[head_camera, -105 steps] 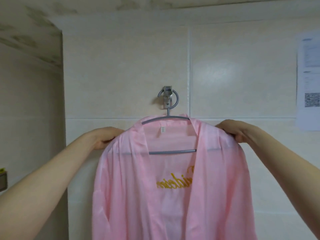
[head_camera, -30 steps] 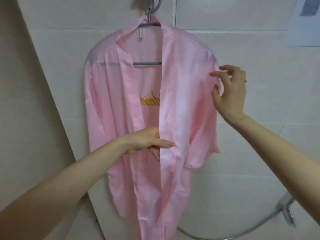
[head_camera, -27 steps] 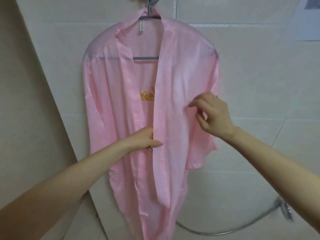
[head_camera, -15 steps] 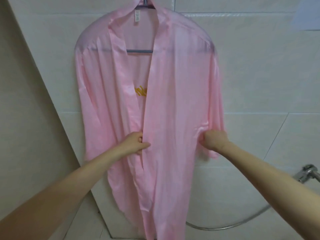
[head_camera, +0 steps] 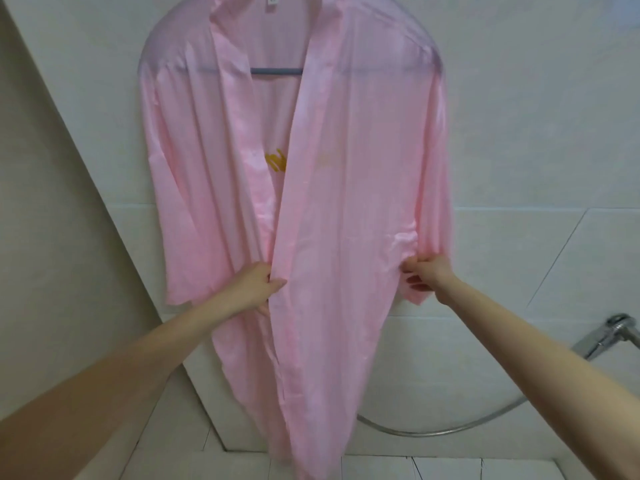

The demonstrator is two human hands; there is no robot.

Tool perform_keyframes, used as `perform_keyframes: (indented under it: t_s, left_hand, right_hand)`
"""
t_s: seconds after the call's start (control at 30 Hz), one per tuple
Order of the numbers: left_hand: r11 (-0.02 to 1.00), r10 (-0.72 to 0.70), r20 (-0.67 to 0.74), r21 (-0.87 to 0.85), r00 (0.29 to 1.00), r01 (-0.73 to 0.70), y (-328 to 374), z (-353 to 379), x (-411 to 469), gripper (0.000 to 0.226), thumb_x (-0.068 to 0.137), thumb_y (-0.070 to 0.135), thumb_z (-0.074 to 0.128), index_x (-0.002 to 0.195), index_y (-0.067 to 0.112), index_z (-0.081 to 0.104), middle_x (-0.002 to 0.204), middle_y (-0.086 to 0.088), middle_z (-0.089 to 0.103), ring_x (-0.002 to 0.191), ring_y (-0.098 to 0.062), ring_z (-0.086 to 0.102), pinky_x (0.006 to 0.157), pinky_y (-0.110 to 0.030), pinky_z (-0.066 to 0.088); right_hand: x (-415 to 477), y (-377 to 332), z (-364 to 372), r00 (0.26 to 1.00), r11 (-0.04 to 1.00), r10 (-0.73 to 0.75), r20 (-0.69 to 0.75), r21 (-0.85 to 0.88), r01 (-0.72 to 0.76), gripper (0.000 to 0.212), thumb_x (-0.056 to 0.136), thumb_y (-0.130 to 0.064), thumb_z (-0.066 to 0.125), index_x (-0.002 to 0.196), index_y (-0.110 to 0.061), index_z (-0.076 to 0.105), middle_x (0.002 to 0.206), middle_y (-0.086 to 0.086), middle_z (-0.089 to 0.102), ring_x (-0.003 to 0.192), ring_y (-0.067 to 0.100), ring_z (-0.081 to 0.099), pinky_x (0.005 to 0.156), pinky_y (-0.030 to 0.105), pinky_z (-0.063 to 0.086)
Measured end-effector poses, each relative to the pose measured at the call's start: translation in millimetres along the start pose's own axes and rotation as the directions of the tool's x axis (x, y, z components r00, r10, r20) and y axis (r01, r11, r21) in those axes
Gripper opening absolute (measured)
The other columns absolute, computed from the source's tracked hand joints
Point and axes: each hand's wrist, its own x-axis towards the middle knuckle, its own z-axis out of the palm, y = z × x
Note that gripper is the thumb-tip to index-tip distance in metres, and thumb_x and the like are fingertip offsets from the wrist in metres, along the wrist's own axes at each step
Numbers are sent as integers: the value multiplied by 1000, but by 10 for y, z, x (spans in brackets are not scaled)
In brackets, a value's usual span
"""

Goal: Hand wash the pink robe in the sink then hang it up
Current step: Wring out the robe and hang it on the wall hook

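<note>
The pink robe hangs flat against the tiled wall on a grey hanger, whose hook is out of frame at the top. Gold lettering shows between the front panels. My left hand pinches the inner edge of the right front panel at waist height. At the robe's right side seam, just below the sleeve, my right hand grips the cloth. Both arms reach in from the bottom corners.
A metal shower fitting juts from the wall at the right, and its hose loops down behind the robe's hem. A wall corner slants down on the left. Floor tiles lie below.
My right hand dropped from the robe's shoulder to the side seam and closed on it. My left hand drew the front panel across, hiding most of the lettering. My view tilted down.
</note>
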Motion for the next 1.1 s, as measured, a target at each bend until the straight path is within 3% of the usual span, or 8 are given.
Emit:
perform_keyframes:
  t_s: [0.2,0.33,0.43,0.53,0.7,0.87,1.0,1.1]
  left_hand:
    - [962,21,207,-271,978,37,-57,-29,-47,41,84,25,65,113,-2,62,109,-24,66,96,-36,66,78,-46,57]
    - [896,170,744,-389,647,213,52,-110,-205,48,91,20,57,123,-15,49,100,-19,64,87,-27,67,73,-32,58]
    - [920,0,395,-361,918,155,11,-19,-72,24,94,12,55,110,-6,60,101,-19,66,80,-24,67,70,-36,60]
    - [942,-76,57,-325,995,90,-114,32,77,7,93,10,55,93,8,61,89,-14,62,70,-24,62,63,-35,58]
    - [944,-22,117,-326,993,59,-178,121,70,19,95,15,51,113,18,55,92,-8,63,78,-20,62,52,-22,54]
    - [935,18,278,-346,961,82,-325,116,-3,17,94,15,55,107,26,57,93,-3,67,90,-17,66,70,-26,55]
    - [906,-173,323,-318,931,278,-643,-109,-8,16,96,17,51,90,9,64,97,-7,72,75,-14,71,64,-26,55]
    - [901,-421,-132,-172,897,398,-1032,-238,93,26,91,27,60,74,7,59,80,-13,68,60,-20,63,59,-28,45]
  right_hand:
    - [-4,76,-114,995,973,61,79,219,-77,15,84,8,38,81,1,51,62,23,62,54,31,69,45,28,54]
    - [-31,65,-174,974,976,32,224,205,-79,23,82,15,47,84,-8,50,63,13,60,55,27,68,51,30,57]
    - [-30,66,-200,988,1000,9,153,21,-13,23,82,15,56,72,-5,53,54,9,60,42,18,62,42,25,53]
    - [22,110,-276,1000,1000,3,-5,-19,-3,18,81,9,66,73,-4,55,45,5,60,35,15,59,35,22,48]
    - [72,187,-393,999,990,30,-36,136,-24,17,86,10,56,74,-1,52,50,12,64,41,18,64,39,25,52]
    - [26,177,-288,985,985,-38,-170,-174,8,15,86,4,44,82,-1,57,83,26,67,54,26,66,49,34,58]
    - [-454,-96,-41,994,457,49,94,-887,61,15,92,-17,44,85,-7,51,74,6,59,59,28,70,58,29,56]
    - [-815,-422,318,945,167,-192,265,-940,298,22,93,-27,46,87,-12,61,86,7,67,86,27,70,70,27,50]
